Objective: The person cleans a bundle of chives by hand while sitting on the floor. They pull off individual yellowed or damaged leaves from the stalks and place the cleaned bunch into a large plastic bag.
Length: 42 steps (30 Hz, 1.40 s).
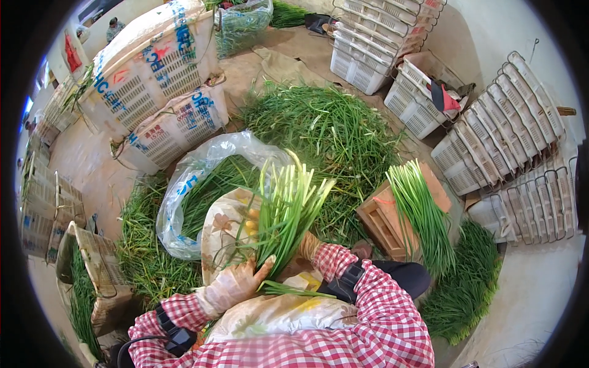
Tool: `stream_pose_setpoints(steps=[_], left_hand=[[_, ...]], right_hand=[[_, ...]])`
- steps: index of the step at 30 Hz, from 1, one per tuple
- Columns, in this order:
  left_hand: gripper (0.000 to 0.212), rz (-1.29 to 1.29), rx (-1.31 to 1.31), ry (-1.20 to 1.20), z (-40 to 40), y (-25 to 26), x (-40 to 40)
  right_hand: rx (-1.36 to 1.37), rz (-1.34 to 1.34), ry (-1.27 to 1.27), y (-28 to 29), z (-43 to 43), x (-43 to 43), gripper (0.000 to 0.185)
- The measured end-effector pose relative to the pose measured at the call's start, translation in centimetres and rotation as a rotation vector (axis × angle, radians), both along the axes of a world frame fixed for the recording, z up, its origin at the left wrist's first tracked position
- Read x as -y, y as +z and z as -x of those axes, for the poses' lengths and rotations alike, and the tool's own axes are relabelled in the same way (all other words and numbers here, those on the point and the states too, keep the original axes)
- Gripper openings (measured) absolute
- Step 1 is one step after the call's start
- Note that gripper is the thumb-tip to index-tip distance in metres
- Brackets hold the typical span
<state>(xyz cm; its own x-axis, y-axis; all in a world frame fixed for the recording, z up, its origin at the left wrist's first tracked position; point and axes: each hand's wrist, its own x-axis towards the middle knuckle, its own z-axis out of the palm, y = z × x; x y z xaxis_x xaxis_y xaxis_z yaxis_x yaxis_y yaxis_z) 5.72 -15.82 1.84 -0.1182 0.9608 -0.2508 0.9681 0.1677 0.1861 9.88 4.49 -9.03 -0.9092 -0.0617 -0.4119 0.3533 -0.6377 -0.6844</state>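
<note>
A loose bunch of long green chives [290, 211] stands over my lap, its pale stem ends pointing away from me. My left hand [237, 280], in a thin translucent glove, grips the bunch low on its left side with the thumb across the leaves. On the other side, my right hand [310, 246] is against the bunch; its fingers are hidden behind the stalks. A few loose leaves [294, 290] lie on the stained, flower-patterned apron [276, 317] below. Just beyond my left hand, an open clear plastic bag [172, 230] holds more green leaves.
A wooden stool [386, 221] at the right bears a neat chive bundle [421, 211]. Loose leaves form a heap [322, 124] ahead. More chives [464, 285] lie right. Stacked white plastic crates [501, 124] line the wall; large crates [152, 69] stand left.
</note>
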Motion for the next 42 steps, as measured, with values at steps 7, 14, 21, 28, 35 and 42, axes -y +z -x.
stream_pose_setpoints(steps=[7,14,21,28,35,42], left_hand=[[0.067,-0.474,0.998,0.556,6.2,1.0,3.3],[0.075,-0.303,1.871,0.747,3.6,-11.5,1.4],[0.043,0.073,1.785,0.877,2.3,-6.1,0.2],[0.041,0.099,1.933,1.15,2.0,-5.7,3.3],[0.043,-0.059,1.788,1.01,1.4,-3.9,4.0],[0.05,0.029,1.77,1.081,1.6,-3.3,5.6]], right_hand=[[-0.033,0.082,-0.036,0.2,-0.1,-1.0,0.065],[-0.056,0.259,-0.047,0.1,2.0,-1.2,0.064],[-0.056,0.219,-0.119,3.1,3.5,-10.7,0.057],[-0.211,-0.523,-0.689,13.5,-1.4,-17.0,0.018],[-0.683,-1.985,0.113,12.3,-0.7,-7.4,0.055],[-0.602,-1.76,0.325,9.6,-1.7,-3.5,0.032]])
